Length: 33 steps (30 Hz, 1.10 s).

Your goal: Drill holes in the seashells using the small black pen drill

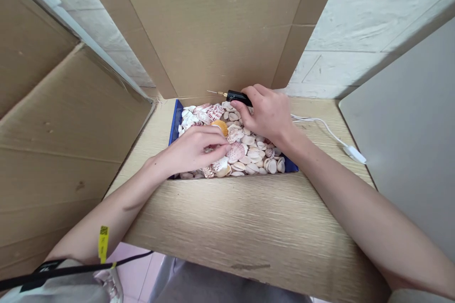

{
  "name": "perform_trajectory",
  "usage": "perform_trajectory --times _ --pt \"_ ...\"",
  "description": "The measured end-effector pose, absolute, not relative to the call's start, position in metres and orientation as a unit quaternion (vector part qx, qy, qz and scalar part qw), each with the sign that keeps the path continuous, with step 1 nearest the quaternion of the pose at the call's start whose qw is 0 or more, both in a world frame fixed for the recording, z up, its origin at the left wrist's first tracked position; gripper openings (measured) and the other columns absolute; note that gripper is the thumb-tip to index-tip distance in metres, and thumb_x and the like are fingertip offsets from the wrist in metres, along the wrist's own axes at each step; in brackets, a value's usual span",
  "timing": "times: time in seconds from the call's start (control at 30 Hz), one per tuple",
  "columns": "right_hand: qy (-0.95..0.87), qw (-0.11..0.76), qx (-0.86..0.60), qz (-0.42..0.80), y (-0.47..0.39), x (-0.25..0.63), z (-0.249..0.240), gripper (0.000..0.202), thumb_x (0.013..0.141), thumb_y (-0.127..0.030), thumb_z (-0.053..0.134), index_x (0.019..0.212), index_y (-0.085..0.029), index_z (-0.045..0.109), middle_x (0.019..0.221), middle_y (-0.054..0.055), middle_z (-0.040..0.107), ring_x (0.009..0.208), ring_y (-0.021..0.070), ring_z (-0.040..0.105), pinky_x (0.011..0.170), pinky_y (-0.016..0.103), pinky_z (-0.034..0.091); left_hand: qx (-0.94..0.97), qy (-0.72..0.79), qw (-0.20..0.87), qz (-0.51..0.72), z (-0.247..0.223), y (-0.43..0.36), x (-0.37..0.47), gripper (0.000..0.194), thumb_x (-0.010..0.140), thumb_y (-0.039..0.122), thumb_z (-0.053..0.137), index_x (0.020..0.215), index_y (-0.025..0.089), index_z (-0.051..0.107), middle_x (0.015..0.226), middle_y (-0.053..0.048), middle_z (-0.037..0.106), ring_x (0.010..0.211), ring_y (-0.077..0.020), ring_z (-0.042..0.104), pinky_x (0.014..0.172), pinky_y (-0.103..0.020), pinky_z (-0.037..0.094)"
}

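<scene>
My right hand (pixel 266 109) is wrapped round a black mini electric drill (pixel 239 98), whose brass chuck and thin bit point left above the back of the tray. Below it, my left hand (pixel 199 147) is over the shells with thumb and fingers drawn together. Its fingertips meet beside a pink scallop shell (pixel 235 152); whether they grip anything is hidden. A blue tray (pixel 173 123) holds many seashells (pixel 256 155), mostly white and cream. An orange scallop shell (pixel 221 127) lies just behind my left fingers, and a red-striped scallop shell (pixel 215 112) is farther back.
A white cable (pixel 320 120) with a small inline switch (pixel 354 154) lies right of the tray on the wooden table (pixel 227 218). Cardboard panels (pixel 213 23) stand behind and at left; a grey panel (pixel 408 104) rises at right. A black cord (pixel 71 271) with a yellow tag crosses the lower left.
</scene>
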State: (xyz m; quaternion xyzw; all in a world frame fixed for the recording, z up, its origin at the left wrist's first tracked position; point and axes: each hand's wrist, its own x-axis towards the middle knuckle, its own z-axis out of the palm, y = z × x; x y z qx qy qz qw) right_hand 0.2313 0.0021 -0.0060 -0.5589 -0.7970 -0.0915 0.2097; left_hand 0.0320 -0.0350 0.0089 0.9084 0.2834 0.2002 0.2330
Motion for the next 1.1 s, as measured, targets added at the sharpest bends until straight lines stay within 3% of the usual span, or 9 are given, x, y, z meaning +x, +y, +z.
perform_trajectory --times 0.1,0.27,0.4,0.53,0.83,1.0,1.1 --pt "-0.797 0.202 -0.563 -0.086 0.002 0.231 -0.006 0.044 0.095 -0.049 0.031 0.099 -0.014 0.059 0.088 0.009 0.064 0.077 0.0203 0.057 0.058 0.03 0.026 0.901 0.309 0.182 0.245 0.003 -0.033 0.035 0.022 0.092 0.026 0.052 0.102 0.016 0.069 0.1 -0.008 0.067 0.091 -0.018 0.063 0.084 -0.03 0.049" --pt "-0.799 0.208 -0.559 -0.081 0.003 0.231 -0.005 0.043 0.095 -0.048 0.033 0.1 -0.015 0.06 0.089 0.009 0.064 0.078 0.0204 0.058 0.059 0.031 0.027 0.925 0.301 0.164 0.165 -0.003 -0.031 0.039 0.038 0.094 0.029 0.049 0.127 0.012 0.057 0.125 -0.014 0.059 0.115 -0.0245 0.054 0.101 -0.039 0.043" --pt "-0.799 0.215 -0.556 -0.08 0.004 0.231 -0.006 0.044 0.095 -0.049 0.033 0.099 -0.015 0.061 0.087 0.008 0.064 0.077 0.0206 0.058 0.059 0.031 0.028 0.94 0.257 0.174 0.142 -0.005 -0.029 0.037 0.043 0.092 0.009 0.039 0.133 0.017 0.052 0.14 -0.012 0.05 0.126 -0.0248 0.047 0.106 -0.042 0.04" --pt "-0.8 0.214 -0.554 -0.084 0.004 0.231 -0.006 0.043 0.094 -0.049 0.033 0.098 -0.015 0.06 0.087 0.008 0.065 0.076 0.0208 0.058 0.058 0.031 0.028 0.939 0.25 0.18 0.156 -0.006 -0.027 0.034 0.051 0.085 -0.003 0.037 0.127 0.016 0.058 0.128 -0.012 0.058 0.117 -0.0227 0.053 0.098 -0.038 0.045" --pt "-0.804 0.211 -0.55 -0.082 0.003 0.231 -0.006 0.043 0.094 -0.049 0.034 0.099 -0.015 0.061 0.087 0.008 0.065 0.075 0.02 0.057 0.057 0.03 0.027 0.973 0.197 0.083 0.086 0.005 -0.037 0.034 0.044 0.091 0.003 0.035 0.13 0.016 0.052 0.107 -0.009 0.065 0.098 -0.0226 0.054 0.084 -0.033 0.045" --pt "-0.805 0.208 -0.551 -0.079 0.003 0.231 -0.006 0.043 0.093 -0.048 0.035 0.098 -0.015 0.061 0.087 0.009 0.065 0.073 0.0198 0.057 0.057 0.03 0.026 0.964 0.24 0.063 0.098 0.006 -0.039 0.036 0.032 0.097 0.014 0.034 0.12 0.019 0.056 0.117 -0.01 0.058 0.099 -0.0225 0.053 0.08 -0.033 0.044" --pt "-0.805 0.212 -0.547 -0.083 0.004 0.231 -0.006 0.044 0.093 -0.049 0.034 0.097 -0.015 0.061 0.086 0.009 0.065 0.072 0.0198 0.057 0.057 0.03 0.026 0.961 0.246 0.048 0.117 0.003 -0.038 0.035 0.029 0.096 0.014 0.035 0.116 0.019 0.057 0.121 -0.011 0.057 0.101 -0.0224 0.053 0.08 -0.034 0.045"
